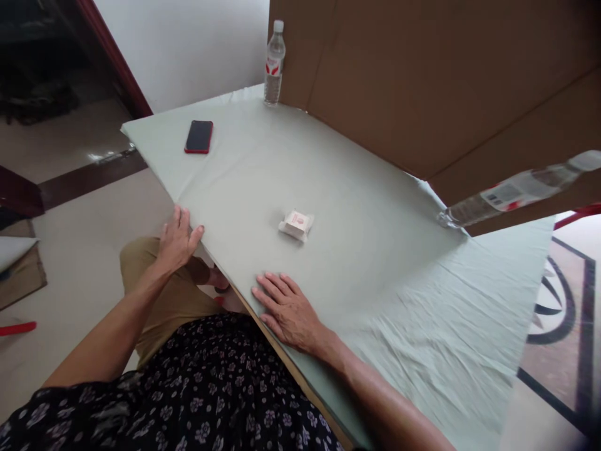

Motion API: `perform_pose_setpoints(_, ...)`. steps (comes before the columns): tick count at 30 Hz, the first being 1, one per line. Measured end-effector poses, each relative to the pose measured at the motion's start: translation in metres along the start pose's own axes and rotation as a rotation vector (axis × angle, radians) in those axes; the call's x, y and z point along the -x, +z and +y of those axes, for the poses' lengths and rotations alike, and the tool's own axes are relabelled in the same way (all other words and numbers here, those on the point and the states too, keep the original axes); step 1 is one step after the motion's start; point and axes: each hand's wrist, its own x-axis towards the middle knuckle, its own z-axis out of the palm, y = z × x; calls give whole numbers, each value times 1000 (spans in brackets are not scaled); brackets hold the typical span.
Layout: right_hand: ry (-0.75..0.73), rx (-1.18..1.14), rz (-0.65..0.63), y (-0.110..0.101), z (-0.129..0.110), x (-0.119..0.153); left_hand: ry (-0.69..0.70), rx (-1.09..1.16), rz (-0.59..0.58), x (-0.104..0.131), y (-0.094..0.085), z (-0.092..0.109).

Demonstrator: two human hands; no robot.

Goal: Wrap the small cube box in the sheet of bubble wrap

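Note:
My left hand (177, 241) rests on the near left edge of the cloth-covered table (239, 188), fingers out and nothing in them. Flat on the pale green cloth near the front edge lies my right hand (288, 311), fingers spread and holding nothing. Beyond it sits a small wrapped packet (297, 225), white with a reddish print on top and clear crimped wrapping at both ends. Neither hand touches this packet; the right one is nearer to it.
A phone (199, 136) with a red edge lies at the back left. Large brown cardboard (399, 75) stands along the far side. One clear bottle (274, 62) stands at its left end, another bottle (516, 191) at its right. The cloth is wrinkled at the right.

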Motion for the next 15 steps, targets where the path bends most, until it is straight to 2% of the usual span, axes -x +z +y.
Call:
perform_pose_setpoints(3,7,-2,4,0,0,0,-54,52,1,21,8,-11)
perform_pose_setpoints(6,10,0,4,0,0,0,-126,25,-1,27,10,-41)
perform_pose_setpoints(9,5,3,10,0,1,1,-159,-62,11,9,3,-92)
perform_pose_setpoints(12,1,5,23,0,2,1,-196,-73,-76,-23,-13,-146)
perform_pose_setpoints(15,2,10,29,2,3,1,-148,0,-61,-45,-30,-180)
